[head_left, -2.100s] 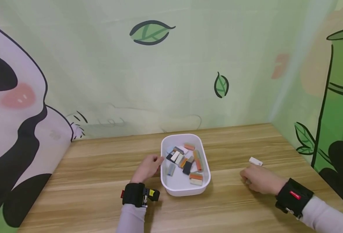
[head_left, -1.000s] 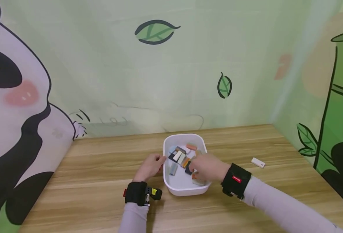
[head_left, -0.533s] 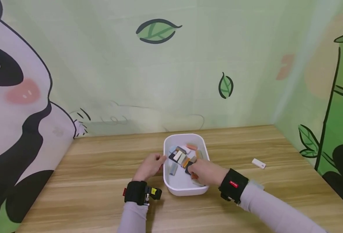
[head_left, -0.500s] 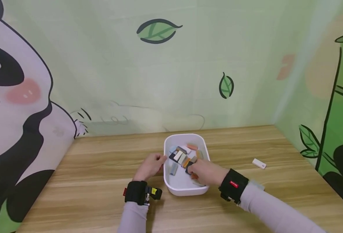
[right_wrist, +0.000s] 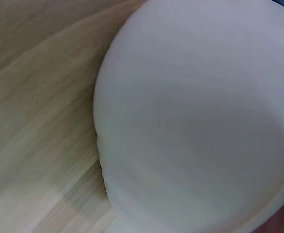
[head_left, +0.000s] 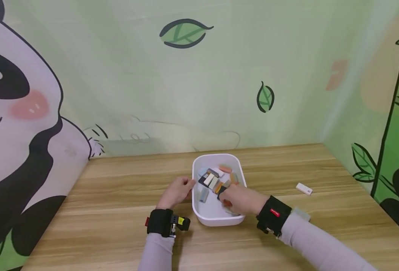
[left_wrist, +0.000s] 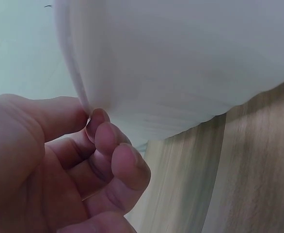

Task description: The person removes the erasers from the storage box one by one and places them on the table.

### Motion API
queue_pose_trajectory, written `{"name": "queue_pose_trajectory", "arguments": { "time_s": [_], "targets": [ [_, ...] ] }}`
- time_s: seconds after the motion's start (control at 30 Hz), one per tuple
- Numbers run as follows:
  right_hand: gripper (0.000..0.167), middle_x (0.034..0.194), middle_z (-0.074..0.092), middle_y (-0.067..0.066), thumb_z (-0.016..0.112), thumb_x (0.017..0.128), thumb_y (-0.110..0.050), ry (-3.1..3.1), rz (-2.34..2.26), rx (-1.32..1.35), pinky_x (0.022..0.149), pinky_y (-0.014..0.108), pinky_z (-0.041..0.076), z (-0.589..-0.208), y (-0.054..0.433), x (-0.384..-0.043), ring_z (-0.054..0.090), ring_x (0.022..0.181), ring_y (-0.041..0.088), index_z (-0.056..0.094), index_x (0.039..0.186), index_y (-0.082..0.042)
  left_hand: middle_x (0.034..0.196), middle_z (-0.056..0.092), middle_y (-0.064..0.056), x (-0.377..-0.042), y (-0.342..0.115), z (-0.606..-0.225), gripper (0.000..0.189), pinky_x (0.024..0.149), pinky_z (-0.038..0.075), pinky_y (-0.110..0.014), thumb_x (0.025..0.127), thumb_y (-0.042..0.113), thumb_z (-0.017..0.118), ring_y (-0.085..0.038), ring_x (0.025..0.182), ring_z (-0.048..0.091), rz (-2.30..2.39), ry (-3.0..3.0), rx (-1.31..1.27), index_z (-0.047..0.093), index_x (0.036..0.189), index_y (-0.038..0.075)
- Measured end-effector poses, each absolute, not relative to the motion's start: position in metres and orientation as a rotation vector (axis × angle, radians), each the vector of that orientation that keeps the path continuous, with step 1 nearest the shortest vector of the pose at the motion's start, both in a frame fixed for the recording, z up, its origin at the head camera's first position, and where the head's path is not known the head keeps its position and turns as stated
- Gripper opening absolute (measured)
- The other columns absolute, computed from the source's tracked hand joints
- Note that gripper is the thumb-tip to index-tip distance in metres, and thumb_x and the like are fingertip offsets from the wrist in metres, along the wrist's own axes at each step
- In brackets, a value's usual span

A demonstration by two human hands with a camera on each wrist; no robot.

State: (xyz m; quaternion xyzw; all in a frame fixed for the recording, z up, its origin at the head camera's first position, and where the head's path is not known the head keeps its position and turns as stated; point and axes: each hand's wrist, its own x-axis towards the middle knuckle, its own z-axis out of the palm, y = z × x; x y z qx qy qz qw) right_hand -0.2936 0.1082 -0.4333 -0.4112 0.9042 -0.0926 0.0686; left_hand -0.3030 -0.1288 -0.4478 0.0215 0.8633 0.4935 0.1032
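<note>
A white plastic bin (head_left: 216, 222) stands on the wooden table with several small rectangular pieces in it, orange, grey, black and white. My left hand (head_left: 176, 192) pinches the bin's left rim between thumb and index finger, as the left wrist view also shows. My right hand (head_left: 241, 199) reaches over the right wall into the bin, fingers bent down among the pieces. A black piece (head_left: 221, 191) lies right at its fingertips. I cannot tell whether the right fingers hold one. In the right wrist view the bin's outer wall (right_wrist: 190, 107) hides most of the hand.
A white rectangular piece (head_left: 304, 189) lies on the table right of the bin. Nearer, a pale grey piece (head_left: 301, 214) shows partly behind the right sleeve. A printed curtain (head_left: 219, 75) borders the table (head_left: 118, 226) at the back and sides.
My right hand has moved left from the table beside the white piece into the bin, and stays low among the pieces there. My left hand keeps its place at the rim.
</note>
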Motion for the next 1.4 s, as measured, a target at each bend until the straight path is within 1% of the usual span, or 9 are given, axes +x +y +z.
{"name": "queue_pose_trajectory", "arguments": {
  "time_s": [0.43, 0.57, 0.63, 0.73, 0.93, 0.97, 1.0, 1.17, 1.4],
  "targets": [
    [0.019, 0.064, 0.041, -0.008, 0.073, 0.080, 0.000, 2.702, -0.375, -1.358, 0.058, 0.024, 0.035, -0.437, 0.116, -0.293, 0.043, 0.061, 0.008, 0.060, 0.075, -0.013, 0.074, 0.051, -0.004, -0.302, -0.120, -0.450, 0.031, 0.062, 0.040, -0.030, 0.103, 0.025, 0.049, -0.019, 0.069, 0.050, 1.460, 2.548, 0.067, 0.063, 0.098, -0.001],
    [0.014, 0.067, 0.047, -0.008, 0.071, 0.078, 0.000, 2.703, -0.519, -1.369, 0.059, 0.023, 0.037, -0.432, 0.119, -0.289, 0.046, 0.064, 0.008, 0.065, 0.082, -0.011, 0.073, 0.051, -0.004, -0.302, -0.121, -0.452, 0.030, 0.062, 0.040, -0.030, 0.103, 0.025, 0.049, -0.019, 0.068, 0.049, 1.449, 2.550, 0.058, 0.062, 0.096, -0.001],
    [0.016, 0.072, 0.052, -0.007, 0.070, 0.078, 0.000, 2.729, -0.582, -1.351, 0.061, 0.023, 0.039, -0.424, 0.121, -0.288, 0.048, 0.067, 0.009, 0.068, 0.090, -0.011, 0.073, 0.051, -0.005, -0.302, -0.122, -0.453, 0.030, 0.061, 0.039, -0.030, 0.103, 0.025, 0.049, -0.019, 0.068, 0.050, 1.444, 2.556, 0.061, 0.062, 0.096, -0.001],
    [0.024, 0.078, 0.057, -0.005, 0.071, 0.081, 0.000, 2.789, -0.682, -1.266, 0.063, 0.026, 0.043, -0.404, 0.127, -0.287, 0.051, 0.071, 0.012, 0.071, 0.104, -0.008, 0.076, 0.052, -0.006, -0.302, -0.124, -0.454, 0.030, 0.062, 0.040, -0.030, 0.103, 0.025, 0.049, -0.021, 0.071, 0.051, 1.461, 2.549, 0.060, 0.062, 0.098, -0.001],
    [0.021, 0.080, 0.059, 0.001, 0.068, 0.086, -0.001, 2.937, -0.759, -0.926, 0.059, 0.029, 0.044, -0.368, 0.150, -0.286, 0.052, 0.069, 0.016, 0.069, 0.106, -0.007, 0.077, 0.053, -0.006, -0.302, -0.125, -0.454, 0.030, 0.063, 0.041, -0.030, 0.103, 0.024, 0.049, -0.021, 0.072, 0.052, 1.466, 2.555, 0.050, 0.063, 0.099, -0.002],
    [0.017, 0.081, 0.060, 0.002, 0.067, 0.086, -0.002, 2.952, -0.762, -0.880, 0.060, 0.030, 0.044, -0.365, 0.154, -0.285, 0.053, 0.070, 0.017, 0.068, 0.102, -0.007, 0.076, 0.053, -0.005, -0.302, -0.125, -0.454, 0.030, 0.063, 0.041, -0.030, 0.103, 0.024, 0.049, -0.020, 0.072, 0.052, 1.461, 2.559, 0.048, 0.063, 0.098, -0.001],
    [0.017, 0.083, 0.061, 0.003, 0.066, 0.087, -0.002, 2.952, -0.780, -0.836, 0.060, 0.030, 0.045, -0.362, 0.158, -0.284, 0.054, 0.072, 0.018, 0.068, 0.103, -0.007, 0.076, 0.052, -0.005, -0.302, -0.125, -0.453, 0.030, 0.063, 0.041, -0.030, 0.103, 0.025, 0.049, -0.020, 0.071, 0.051, 1.461, 2.559, 0.045, 0.063, 0.098, -0.001],
    [0.016, 0.086, 0.063, 0.007, 0.065, 0.086, -0.003, 2.922, -0.884, -0.650, 0.061, 0.032, 0.047, -0.355, 0.178, -0.281, 0.057, 0.074, 0.020, 0.066, 0.102, -0.007, 0.074, 0.051, -0.004, -0.302, -0.124, -0.452, 0.030, 0.063, 0.041, -0.030, 0.103, 0.026, 0.049, -0.019, 0.069, 0.051, 1.446, 2.564, 0.050, 0.063, 0.098, 0.000],
    [0.019, 0.089, 0.061, 0.010, 0.066, 0.085, -0.003, 2.875, -0.969, -0.484, 0.059, 0.032, 0.047, -0.362, 0.196, -0.286, 0.057, 0.070, 0.021, 0.065, 0.104, -0.006, 0.075, 0.051, -0.005, -0.303, -0.124, -0.448, 0.029, 0.064, 0.042, -0.031, 0.103, 0.025, 0.049, -0.020, 0.071, 0.051, 1.429, 2.576, 0.050, 0.064, 0.099, -0.001]
  ]
}}
